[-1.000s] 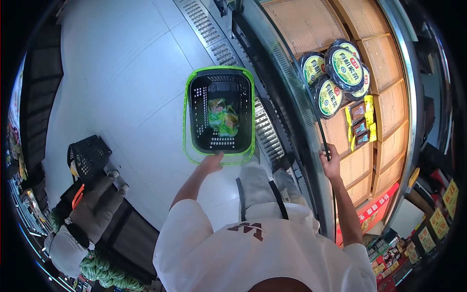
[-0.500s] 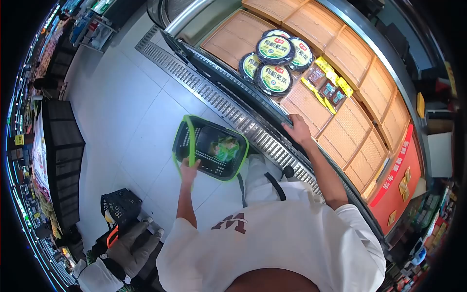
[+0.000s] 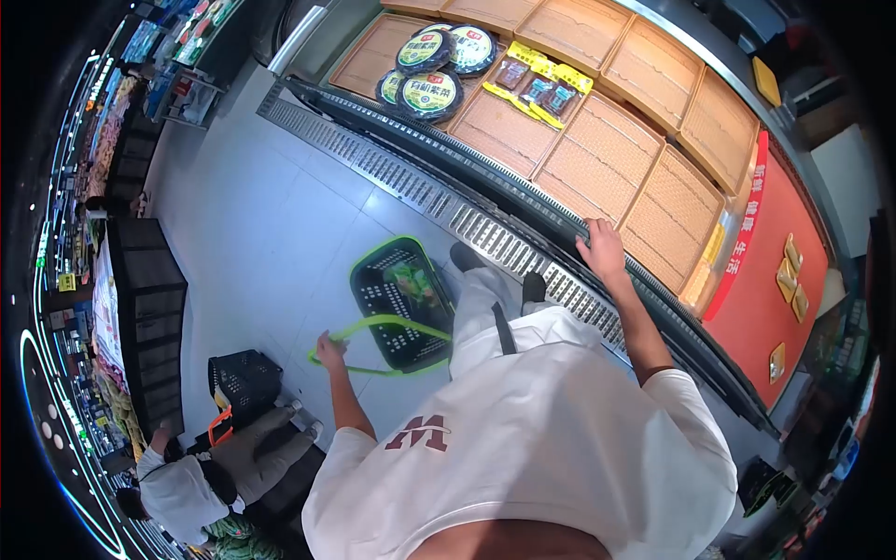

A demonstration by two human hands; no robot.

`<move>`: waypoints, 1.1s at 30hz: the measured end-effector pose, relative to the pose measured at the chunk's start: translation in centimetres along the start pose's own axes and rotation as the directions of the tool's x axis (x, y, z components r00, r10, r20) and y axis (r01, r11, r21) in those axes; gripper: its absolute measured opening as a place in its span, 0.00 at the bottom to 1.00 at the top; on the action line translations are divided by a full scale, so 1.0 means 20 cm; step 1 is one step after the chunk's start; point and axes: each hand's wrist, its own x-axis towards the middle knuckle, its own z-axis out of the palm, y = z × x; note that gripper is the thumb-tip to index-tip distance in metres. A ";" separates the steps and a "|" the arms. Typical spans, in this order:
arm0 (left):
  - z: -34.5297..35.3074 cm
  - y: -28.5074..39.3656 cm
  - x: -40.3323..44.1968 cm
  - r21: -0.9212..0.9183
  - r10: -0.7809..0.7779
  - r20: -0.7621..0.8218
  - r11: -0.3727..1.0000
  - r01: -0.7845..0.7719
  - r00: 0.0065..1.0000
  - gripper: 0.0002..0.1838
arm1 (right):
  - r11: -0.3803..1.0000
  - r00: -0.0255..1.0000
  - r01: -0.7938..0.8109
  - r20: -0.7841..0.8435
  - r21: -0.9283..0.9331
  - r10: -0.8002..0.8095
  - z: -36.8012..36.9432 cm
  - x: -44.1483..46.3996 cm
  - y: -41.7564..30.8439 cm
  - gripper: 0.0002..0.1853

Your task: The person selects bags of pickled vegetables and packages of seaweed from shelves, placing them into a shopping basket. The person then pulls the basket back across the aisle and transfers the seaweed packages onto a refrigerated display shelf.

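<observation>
My left hand point(image 3: 330, 350) is closed round the green handle of a dark shopping basket point(image 3: 401, 347), which tilts beside my legs. Green packages point(image 3: 411, 283) lie inside it. On the front edge of the display case point(image 3: 523, 201) rests my right hand point(image 3: 602, 246), its fingers apart and holding nothing. Round dark packages with pale green labels point(image 3: 430, 93) are stacked on the brown trays at the upper left of the case. Beside them lie yellow-edged packets point(image 3: 539, 84).
Another person point(image 3: 187, 490) is at the lower left, near a black basket point(image 3: 245, 383). A metal floor grate point(image 3: 373, 163) runs along the case. Black crates point(image 3: 149, 308) stand at the left. A red panel point(image 3: 761, 280) holds several gold items.
The view has turned and moved along the case. My left hand has taken hold of the basket handle and drawn it left. My right hand has gone from the thin black strip to the case edge.
</observation>
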 end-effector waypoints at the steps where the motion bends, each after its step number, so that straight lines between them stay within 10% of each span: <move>1: 0.02 0.05 -0.16 0.119 0.010 0.117 0.993 -0.024 0.993 0.20 | 1.000 1.000 -0.021 0.005 0.006 0.021 -0.03 -0.05 0.08 0.23; 5: 0.07 0.13 -0.62 0.529 0.022 0.220 0.838 -0.138 0.975 0.19 | 0.996 0.997 -0.081 0.005 0.022 0.081 -0.08 -0.27 0.27 0.23; 9: 0.04 0.45 -0.97 0.900 -0.289 0.297 0.402 -0.167 0.910 0.21 | 0.991 0.990 -0.122 -0.084 -0.049 0.118 -0.17 -0.53 0.43 0.22; 13: 0.07 0.47 -1.12 0.885 -0.290 0.413 -0.097 -0.456 0.863 0.23 | 0.975 0.970 -0.181 -0.188 -0.130 0.155 -0.23 -0.84 0.59 0.23; 16: 0.08 0.45 -1.27 0.550 -0.131 0.772 -0.351 -0.758 0.622 0.23 | 0.953 0.919 -0.269 -0.335 -0.141 0.210 -0.27 -1.16 0.67 0.28; 17: 0.08 0.43 -1.30 0.412 -0.076 0.884 -0.339 -0.845 0.462 0.22 | 0.943 0.897 -0.294 -0.386 -0.159 0.214 -0.30 -1.27 0.69 0.28; 20: 0.20 0.22 -1.37 0.422 -0.232 0.886 0.764 -0.488 0.402 0.19 | 0.904 0.822 -0.398 -0.499 -0.159 0.274 -0.39 -1.54 0.75 0.28; 24: 0.35 0.26 -1.83 0.532 -0.456 0.834 0.814 -0.232 0.311 0.12 | 0.860 0.837 -0.502 -0.199 0.095 0.511 -0.41 -1.93 0.82 0.25; 26: 0.37 0.10 -1.97 0.506 -0.444 0.858 0.817 -0.276 0.258 0.13 | 0.563 0.663 -0.739 0.255 0.369 0.703 -0.23 -2.21 0.89 0.22; 28: 0.35 -0.03 -2.21 0.522 -0.480 0.850 0.823 -0.224 0.217 0.14 | 0.555 0.735 -0.666 0.310 0.499 0.603 0.19 -2.73 1.06 0.22; 29: 0.34 -0.11 -2.32 0.565 -0.527 0.824 0.794 -0.225 0.208 0.13 | 0.415 0.656 -0.746 0.466 0.521 0.594 0.25 -3.01 1.05 0.19; 31: 0.32 -0.37 -2.50 0.568 -0.531 0.821 0.798 -0.204 0.209 0.14 | 0.620 0.617 -0.774 0.363 0.124 0.698 0.56 -3.68 1.07 0.22; 33: 0.34 -0.64 -2.66 0.569 -0.484 0.805 0.793 -0.217 0.344 0.18 | 0.249 0.092 -0.961 0.715 -0.117 0.693 0.63 -4.22 0.99 0.23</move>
